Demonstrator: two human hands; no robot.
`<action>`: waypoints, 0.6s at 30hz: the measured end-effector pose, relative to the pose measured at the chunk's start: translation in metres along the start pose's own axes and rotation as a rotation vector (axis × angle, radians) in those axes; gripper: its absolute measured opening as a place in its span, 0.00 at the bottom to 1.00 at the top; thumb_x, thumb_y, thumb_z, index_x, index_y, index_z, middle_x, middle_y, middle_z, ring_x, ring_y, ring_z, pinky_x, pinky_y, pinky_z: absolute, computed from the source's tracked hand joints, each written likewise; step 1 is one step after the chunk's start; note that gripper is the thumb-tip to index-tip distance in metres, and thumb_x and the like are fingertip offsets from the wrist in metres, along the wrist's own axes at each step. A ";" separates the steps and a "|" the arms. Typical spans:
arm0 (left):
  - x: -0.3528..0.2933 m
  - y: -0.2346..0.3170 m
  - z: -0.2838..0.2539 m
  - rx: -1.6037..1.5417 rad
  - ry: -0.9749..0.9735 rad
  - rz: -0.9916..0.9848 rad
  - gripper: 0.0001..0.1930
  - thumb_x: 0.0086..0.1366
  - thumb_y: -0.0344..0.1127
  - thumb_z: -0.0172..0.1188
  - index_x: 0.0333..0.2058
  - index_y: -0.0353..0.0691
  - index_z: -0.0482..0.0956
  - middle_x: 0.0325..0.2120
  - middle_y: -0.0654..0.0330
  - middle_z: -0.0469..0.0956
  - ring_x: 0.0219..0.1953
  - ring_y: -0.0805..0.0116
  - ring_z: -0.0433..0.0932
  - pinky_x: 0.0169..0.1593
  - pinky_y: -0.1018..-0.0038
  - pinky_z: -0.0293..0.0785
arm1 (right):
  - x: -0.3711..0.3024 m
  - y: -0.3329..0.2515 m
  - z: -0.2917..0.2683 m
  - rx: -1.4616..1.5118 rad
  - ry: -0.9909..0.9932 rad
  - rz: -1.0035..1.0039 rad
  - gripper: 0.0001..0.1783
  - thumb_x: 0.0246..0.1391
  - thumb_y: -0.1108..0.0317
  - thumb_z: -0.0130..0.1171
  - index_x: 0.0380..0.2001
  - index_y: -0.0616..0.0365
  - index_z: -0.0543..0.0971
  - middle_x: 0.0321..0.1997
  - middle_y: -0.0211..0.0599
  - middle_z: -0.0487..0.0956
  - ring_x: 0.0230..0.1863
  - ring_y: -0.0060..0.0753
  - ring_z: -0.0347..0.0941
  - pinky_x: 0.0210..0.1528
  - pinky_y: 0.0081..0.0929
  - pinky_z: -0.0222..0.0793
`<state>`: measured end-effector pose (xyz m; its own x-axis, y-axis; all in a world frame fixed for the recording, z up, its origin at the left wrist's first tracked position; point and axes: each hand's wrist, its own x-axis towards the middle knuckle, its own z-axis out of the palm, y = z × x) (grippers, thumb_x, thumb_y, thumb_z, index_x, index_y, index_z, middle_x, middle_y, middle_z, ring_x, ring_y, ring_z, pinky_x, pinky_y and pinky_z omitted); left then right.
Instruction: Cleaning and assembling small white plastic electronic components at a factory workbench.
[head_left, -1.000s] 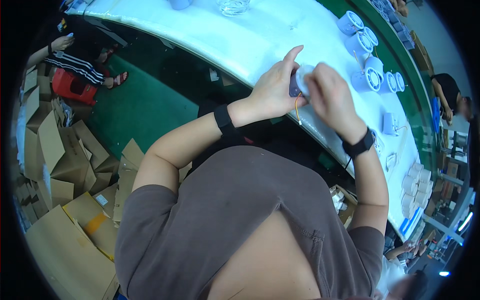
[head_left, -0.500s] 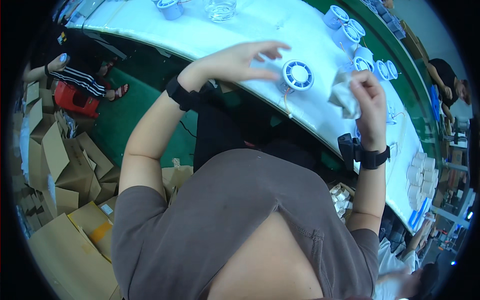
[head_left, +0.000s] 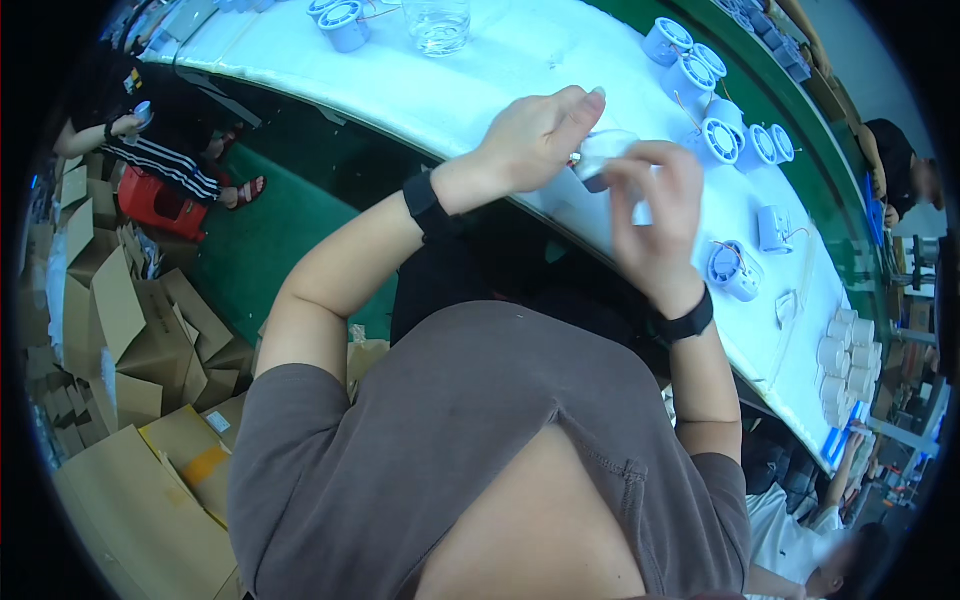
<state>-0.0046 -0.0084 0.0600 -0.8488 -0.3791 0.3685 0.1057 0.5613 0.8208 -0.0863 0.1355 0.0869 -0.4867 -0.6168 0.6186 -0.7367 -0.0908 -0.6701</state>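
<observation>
Above the table's near edge, my left hand (head_left: 540, 138) is closed round a small round fan unit, mostly hidden by my fingers and a cloth. A small wire connector (head_left: 575, 158) pokes out beside the fingers. A white cloth (head_left: 612, 146) lies against the unit, and my right hand (head_left: 655, 215), blurred, is closed on that cloth with bent fingers. Right of my hands, a white fan unit (head_left: 734, 270) lies tilted on the table, and another fan unit (head_left: 774, 229) with a thin wire stands behind it.
Several fan units (head_left: 690, 75) stand along the far side of the white table (head_left: 520, 75). A clear glass (head_left: 438, 28) of water is at the back. White cylinders (head_left: 848, 360) are stacked at right. Cardboard boxes (head_left: 140, 320) lie at left, near a seated person (head_left: 165, 155) on a red stool (head_left: 160, 205).
My left hand has picked up the fan unit from the table's near edge. My right hand has moved left with the cloth, bringing it against the unit.
</observation>
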 end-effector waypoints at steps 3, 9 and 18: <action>-0.006 0.021 0.003 -0.043 0.144 0.051 0.23 0.58 0.52 0.39 0.32 0.33 0.68 0.14 0.52 0.70 0.20 0.56 0.70 0.25 0.71 0.65 | 0.002 0.001 0.017 -0.122 0.013 -0.200 0.11 0.50 0.66 0.46 0.32 0.64 0.70 0.27 0.35 0.72 0.32 0.28 0.67 0.33 0.23 0.62; -0.015 0.015 -0.002 0.072 0.204 0.299 0.20 0.59 0.47 0.38 0.30 0.33 0.68 0.15 0.50 0.70 0.22 0.55 0.72 0.24 0.71 0.65 | 0.002 0.002 0.006 0.489 -0.433 0.552 0.25 0.55 0.53 0.31 0.38 0.64 0.68 0.30 0.40 0.73 0.34 0.34 0.68 0.35 0.26 0.63; -0.012 0.002 -0.003 -0.387 0.291 -0.021 0.26 0.60 0.55 0.26 0.34 0.40 0.68 0.24 0.62 0.71 0.22 0.75 0.67 0.21 0.82 0.60 | 0.015 0.003 -0.027 1.116 -0.445 0.424 0.27 0.56 0.54 0.25 0.42 0.62 0.68 0.41 0.39 0.72 0.42 0.33 0.66 0.46 0.27 0.59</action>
<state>0.0074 -0.0045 0.0581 -0.6782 -0.6089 0.4115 0.3218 0.2574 0.9112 -0.1079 0.1473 0.1052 -0.2275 -0.9471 0.2264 0.3361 -0.2946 -0.8946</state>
